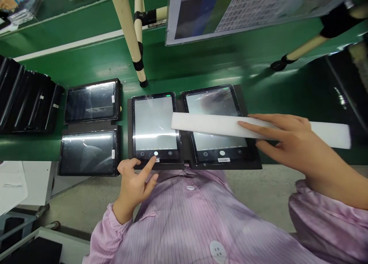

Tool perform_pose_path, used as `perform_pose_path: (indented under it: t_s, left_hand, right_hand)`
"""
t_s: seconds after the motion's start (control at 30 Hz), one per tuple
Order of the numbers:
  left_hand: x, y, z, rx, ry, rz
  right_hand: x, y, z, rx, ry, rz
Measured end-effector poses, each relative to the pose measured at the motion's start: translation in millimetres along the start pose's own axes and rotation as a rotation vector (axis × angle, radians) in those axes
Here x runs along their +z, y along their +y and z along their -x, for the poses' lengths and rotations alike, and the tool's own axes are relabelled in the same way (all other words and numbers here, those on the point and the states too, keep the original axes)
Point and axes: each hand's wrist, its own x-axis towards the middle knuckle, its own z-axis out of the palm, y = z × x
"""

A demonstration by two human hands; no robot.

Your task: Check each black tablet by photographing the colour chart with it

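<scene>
My left hand [136,179] holds nothing, its fingers apart. Its index fingertip rests at the round white shutter button near the bottom of a lit tablet [153,122], whose screen shows a pale camera view. A second lit tablet [208,103] lies to its right, also with a camera screen. Over that one, my right hand [284,135] grips a long white foam strip [207,122]. The strip's left end reaches the edge of the first tablet and partly hides both. Both lit tablets lie on black backing pieces [184,156].
Two dark-screened tablets, an upper one [91,102] and a lower one [88,152], lie left. A row of black tablets [27,99] stands beyond them. A cream pipe stand [129,33] and a printed test chart [207,18] rise behind on the green bench [172,68].
</scene>
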Motion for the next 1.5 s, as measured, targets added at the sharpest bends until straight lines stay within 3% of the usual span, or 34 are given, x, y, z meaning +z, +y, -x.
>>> perform_pose_path:
  t_s: [0.1,0.27,0.53,0.63,0.77,0.9,1.07,1.3,1.5]
  left_hand:
    - [-1.1,6,0,0.079,0.051,0.087]
    - [9.4,32,-18,0.256,0.003,0.193]
    - [35.3,89,-77,0.439,-0.139,0.086]
    - [44.8,106,-89,0.466,-0.132,0.073]
    - [50.9,117,-94,0.433,-0.155,0.022]
    - [41.6,111,-90,0.423,-0.152,0.039]
    - [25.2,89,-72,0.404,-0.125,0.093]
    - [19.7,62,-38,0.259,-0.140,0.005]
    - [15.0,51,-25,0.048,-0.022,-0.139]
  right_hand:
    - [2,-1,2,0.022,-0.008,0.001]
    - [5,-1,17,0.037,-0.019,0.021]
    - [-27,13,100,0.275,0.011,0.196]
    - [-36,15,126,0.350,0.032,0.268]
    - [-35,16,139,0.416,0.029,0.263]
    - [-30,16,140,0.437,0.014,0.217]
    - [-28,22,141,0.413,0.012,0.210]
    - [-30,30,141,0.332,0.011,0.192]
    - [-24,30,108,0.639,0.084,0.093]
